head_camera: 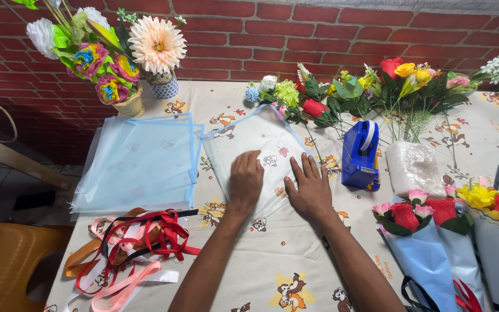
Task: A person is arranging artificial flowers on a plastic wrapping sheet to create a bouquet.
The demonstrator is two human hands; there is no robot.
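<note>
Both hands lie flat on a translucent wrapping sheet [261, 147] with a pale blue edge, spread in the middle of the cartoon-print tablecloth [295, 254]: the left hand [245, 180] has its fingers curled under, knuckles pressing the sheet and gripping nothing, while the right hand [310, 188] is open with fingers splayed on the sheet's right part. The sheet's near corner is hidden under the wrists, and its clear film is hard to trace against the cloth. A stack of similar sheets [137, 164] lies to the left above tangled ribbons [131, 245], a blue tape dispenser [360, 155] stands just right of the right hand, and the wrapped bouquets [451, 237] are cut off by the right and bottom edges.
</note>
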